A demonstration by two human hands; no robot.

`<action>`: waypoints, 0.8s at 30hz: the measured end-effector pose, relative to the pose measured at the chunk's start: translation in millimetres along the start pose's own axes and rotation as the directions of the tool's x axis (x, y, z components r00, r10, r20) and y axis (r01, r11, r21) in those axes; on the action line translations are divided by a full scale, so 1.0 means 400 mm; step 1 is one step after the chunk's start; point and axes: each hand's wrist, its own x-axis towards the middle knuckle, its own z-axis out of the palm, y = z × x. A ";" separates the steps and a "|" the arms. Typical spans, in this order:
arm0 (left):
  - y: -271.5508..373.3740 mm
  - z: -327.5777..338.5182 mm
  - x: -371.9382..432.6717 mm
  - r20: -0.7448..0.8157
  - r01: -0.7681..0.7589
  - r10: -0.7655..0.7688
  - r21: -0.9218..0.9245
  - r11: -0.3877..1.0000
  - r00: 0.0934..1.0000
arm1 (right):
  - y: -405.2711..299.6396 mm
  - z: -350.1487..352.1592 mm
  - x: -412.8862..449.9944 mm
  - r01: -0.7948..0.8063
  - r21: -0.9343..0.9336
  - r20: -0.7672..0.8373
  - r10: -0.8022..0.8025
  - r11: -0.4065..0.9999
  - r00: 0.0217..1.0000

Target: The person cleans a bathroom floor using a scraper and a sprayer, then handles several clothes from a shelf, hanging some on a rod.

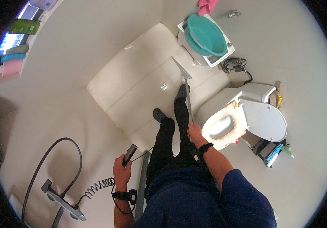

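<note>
My left hand [122,170] is closed around a dark handheld sprayer [129,155], joined to a coiled black hose [99,185] at the shower mixer. Lower on the right, my right hand [196,134] grips the pole of a floor squeegee [189,99]; its triangular head [182,68] stands over the tiles just past my right foot. Each wrist wears a black strap with a small device. The tiled floor [135,79] lies around my dark shoes, with a shiny drain cover [164,86] between the squeegee and the left wall.
A toilet [224,125] with raised lid stands close on the right. Teal basins [209,37] rest on a white sink [229,52] beyond it. The shower mixer [66,203] and its looped hose are at lower left. Bottles [24,26] line a ledge at upper left.
</note>
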 end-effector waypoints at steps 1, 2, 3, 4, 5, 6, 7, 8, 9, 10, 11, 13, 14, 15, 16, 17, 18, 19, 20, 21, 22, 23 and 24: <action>0.007 -0.001 0.006 0.000 -0.009 0.009 -0.003 1.000 1.000 | 0.005 -0.031 0.004 0.024 -0.135 -0.014 -0.026 0.991 1.000; 0.014 -0.004 0.011 -0.002 -0.022 0.022 -0.026 0.999 1.000 | 0.005 -0.063 0.012 0.044 -0.269 -0.021 -0.052 0.962 0.998; 0.028 -0.010 0.016 -0.001 -0.043 0.043 -0.051 0.998 0.999 | 0.035 -0.105 0.070 0.059 -0.366 -0.027 -0.074 0.929 0.997; 0.021 -0.016 0.005 -0.011 -0.028 0.027 -0.046 0.999 1.000 | 0.037 -0.150 0.072 0.411 -0.636 0.228 -0.349 0.653 0.909; 0.019 -0.020 -0.005 -0.008 -0.002 0.001 -0.046 0.999 1.000 | 0.020 -0.175 0.074 0.541 -0.755 0.402 -0.389 0.372 0.829; 0.021 -0.020 -0.003 -0.012 0.019 -0.019 -0.050 0.999 1.000 | 0.005 -0.206 0.075 0.630 -0.774 0.555 -0.415 0.057 0.720; 0.023 -0.017 0.006 -0.034 0.015 -0.017 -0.060 0.998 0.999 | 0.019 -0.228 0.108 0.598 -0.763 0.480 -0.405 0.244 0.778; 0.025 -0.014 0.016 -0.048 -0.047 0.044 -0.059 0.997 0.998 | 0.021 -0.250 0.143 0.552 -0.716 0.399 -0.398 0.428 0.826; 0.022 -0.013 0.018 -0.060 -0.103 0.099 -0.059 0.993 0.993 | 0.036 -0.274 0.181 0.490 -0.642 0.311 -0.384 0.590 0.869; 0.009 -0.022 -0.010 -0.063 -0.048 0.046 -0.041 0.998 0.997 | -0.017 -0.240 0.114 0.285 -0.459 0.210 -0.209 0.842 0.955; -0.001 -0.028 -0.027 -0.096 -0.020 0.016 -0.047 0.999 0.995 | -0.076 -0.221 0.050 0.027 -0.225 0.133 0.004 0.974 0.991; -0.013 -0.036 -0.037 -0.115 -0.024 0.021 -0.028 0.999 0.993 | -0.150 -0.234 -0.022 0.215 -0.405 0.224 -0.131 0.889 0.966; -0.022 -0.038 -0.042 -0.128 -0.025 0.018 -0.050 0.998 0.992 | -0.183 -0.227 -0.052 0.192 -0.428 0.210 -0.110 0.883 0.972; -0.029 -0.043 -0.037 -0.165 -0.014 0.003 -0.064 0.998 0.986 | -0.223 -0.234 -0.083 0.174 -0.446 0.189 -0.097 0.878 0.977; -0.042 -0.049 -0.037 -0.190 -0.042 0.028 -0.068 0.997 0.981 | -0.263 -0.233 -0.118 0.207 -0.439 0.256 -0.099 0.874 0.961; -0.058 -0.055 -0.051 -0.215 -0.067 0.050 -0.072 0.995 0.975 | -0.299 -0.240 -0.158 0.223 -0.457 0.301 -0.087 0.861 0.950; -0.058 -0.073 -0.056 -0.243 -0.063 0.042 -0.081 0.995 0.969 | -0.344 -0.240 -0.227 0.244 -0.518 0.326 -0.074 0.820 0.942; -0.052 -0.083 -0.059 -0.220 -0.004 -0.016 -0.091 0.996 0.975 | -0.383 -0.244 -0.263 0.267 -0.580 0.349 -0.062 0.770 0.935; -0.049 -0.093 -0.068 -0.192 0.057 -0.076 -0.101 0.993 0.979 | -0.400 -0.247 -0.265 0.297 -0.706 0.333 -0.068 0.643 0.940; -0.052 -0.100 -0.070 -0.213 0.049 -0.073 -0.115 0.992 0.974 | -0.409 -0.271 -0.251 0.306 -0.805 0.307 -0.085 0.508 0.948; -0.060 -0.102 -0.074 -0.261 0.015 -0.050 -0.134 0.991 0.964 | -0.399 -0.304 -0.170 0.513 -0.853 0.473 -0.270 0.099 0.839; -0.071 -0.102 -0.071 -0.310 -0.012 -0.038 -0.157 0.988 0.950 | -0.388 -0.326 -0.085 0.490 -0.791 0.611 -0.427 -0.366 0.667; -0.098 -0.095 -0.084 -0.254 0.078 -0.122 -0.175 0.982 0.960 | -0.414 -0.248 -0.144 0.468 -0.834 0.551 -0.493 -0.293 0.673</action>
